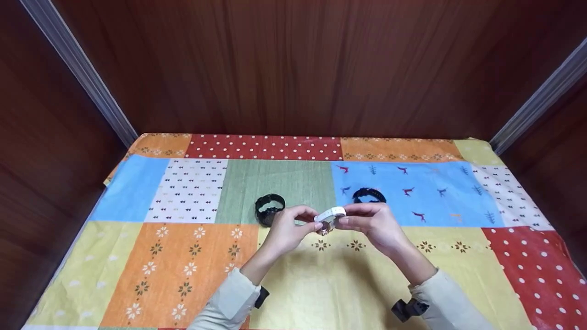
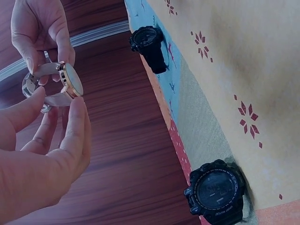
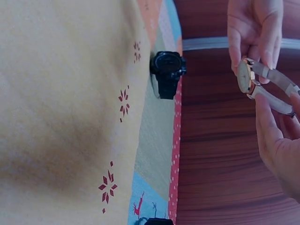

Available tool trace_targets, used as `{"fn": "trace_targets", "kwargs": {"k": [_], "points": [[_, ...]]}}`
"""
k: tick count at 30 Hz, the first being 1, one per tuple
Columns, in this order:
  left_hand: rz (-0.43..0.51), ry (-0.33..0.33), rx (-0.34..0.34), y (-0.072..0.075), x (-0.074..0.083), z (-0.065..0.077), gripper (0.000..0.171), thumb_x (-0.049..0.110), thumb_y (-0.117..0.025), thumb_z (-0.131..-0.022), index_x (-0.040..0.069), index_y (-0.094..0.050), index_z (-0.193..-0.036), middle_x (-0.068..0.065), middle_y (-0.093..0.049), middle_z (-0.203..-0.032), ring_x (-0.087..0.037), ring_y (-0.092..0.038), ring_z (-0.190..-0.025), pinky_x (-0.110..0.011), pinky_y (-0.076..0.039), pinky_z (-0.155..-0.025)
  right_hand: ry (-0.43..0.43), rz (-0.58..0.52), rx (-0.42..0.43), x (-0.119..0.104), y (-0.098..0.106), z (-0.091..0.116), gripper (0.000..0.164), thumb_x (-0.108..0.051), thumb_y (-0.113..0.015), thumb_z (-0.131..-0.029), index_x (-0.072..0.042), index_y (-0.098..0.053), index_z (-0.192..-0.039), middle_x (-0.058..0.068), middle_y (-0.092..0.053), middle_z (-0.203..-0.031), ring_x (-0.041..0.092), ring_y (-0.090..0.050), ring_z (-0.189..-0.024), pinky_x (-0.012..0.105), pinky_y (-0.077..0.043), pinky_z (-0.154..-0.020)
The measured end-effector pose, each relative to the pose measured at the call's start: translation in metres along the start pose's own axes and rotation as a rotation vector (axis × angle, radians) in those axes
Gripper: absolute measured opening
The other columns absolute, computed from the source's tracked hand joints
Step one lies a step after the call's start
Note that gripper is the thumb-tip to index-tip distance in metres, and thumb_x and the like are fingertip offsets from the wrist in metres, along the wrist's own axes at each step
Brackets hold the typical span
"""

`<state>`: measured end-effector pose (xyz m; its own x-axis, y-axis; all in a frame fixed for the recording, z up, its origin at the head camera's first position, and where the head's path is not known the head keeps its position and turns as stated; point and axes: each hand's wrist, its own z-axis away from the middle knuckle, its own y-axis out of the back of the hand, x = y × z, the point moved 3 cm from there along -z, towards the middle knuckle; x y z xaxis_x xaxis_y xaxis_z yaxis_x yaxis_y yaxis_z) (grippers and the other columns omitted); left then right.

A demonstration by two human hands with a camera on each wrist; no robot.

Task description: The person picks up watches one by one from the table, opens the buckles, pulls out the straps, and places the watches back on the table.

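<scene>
A wristwatch [image 1: 331, 213] with a white strap and a rose-gold case is raised above the cloth between both hands. Its pale dial [image 2: 74, 78] faces away from the strap loop. My left hand [image 1: 285, 229] pinches one side of the watch with thumb and fingers. From the other side, my right hand [image 1: 375, 225] grips the strap, thumb below and fingers over it. In the right wrist view the two strap bands [image 3: 276, 78] run back from the case toward the right hand, where fingers partly hide their ends.
A black sport watch [image 1: 269, 208] stands on the cloth just beyond my left hand. Another black watch [image 1: 369, 195] stands behind the right hand on a blue patch. The patchwork cloth [image 1: 183, 270] covers the table, and a dark wooden panel [image 1: 293, 68] rises at the back.
</scene>
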<state>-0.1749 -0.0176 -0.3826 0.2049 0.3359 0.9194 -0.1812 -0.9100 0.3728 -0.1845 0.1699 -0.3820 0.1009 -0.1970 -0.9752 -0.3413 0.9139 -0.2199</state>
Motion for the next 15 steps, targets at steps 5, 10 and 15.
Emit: {"fn": "trace_targets", "kwargs": {"k": [5,10,15], "points": [[-0.007,-0.004,0.000,-0.0001,0.0005,0.0002,0.013,0.010,-0.070,-0.079,0.006,-0.069,-0.091,0.000,-0.067,-0.086,-0.017,-0.061,-0.085,-0.030,-0.049,-0.073,-0.003,-0.012,0.003,0.0003,0.0006,0.0000,0.023,0.013,-0.062,-0.077,0.013,-0.063,-0.100,0.030,-0.061,-0.097,0.038,-0.062,-0.089,0.043,-0.047,-0.084],[-0.011,-0.004,0.002,-0.0006,-0.0002,-0.0004,0.013,0.010,-0.070,-0.079,0.006,-0.069,-0.092,0.000,-0.067,-0.087,-0.018,-0.061,-0.085,-0.030,-0.049,-0.075,0.005,-0.025,-0.006,-0.0002,0.0017,0.0002,0.023,0.013,-0.061,-0.077,0.011,-0.063,-0.100,0.027,-0.062,-0.097,0.037,-0.062,-0.089,0.043,-0.047,-0.084],[0.015,0.007,0.001,-0.0012,-0.0017,-0.0007,0.013,0.009,-0.070,-0.078,0.004,-0.069,-0.091,-0.002,-0.067,-0.087,-0.018,-0.062,-0.084,-0.027,-0.050,-0.073,0.007,-0.040,-0.001,0.0000,0.0034,0.0005,0.023,0.014,-0.060,-0.078,0.009,-0.065,-0.099,0.025,-0.063,-0.096,0.036,-0.063,-0.089,0.043,-0.047,-0.084]]}}
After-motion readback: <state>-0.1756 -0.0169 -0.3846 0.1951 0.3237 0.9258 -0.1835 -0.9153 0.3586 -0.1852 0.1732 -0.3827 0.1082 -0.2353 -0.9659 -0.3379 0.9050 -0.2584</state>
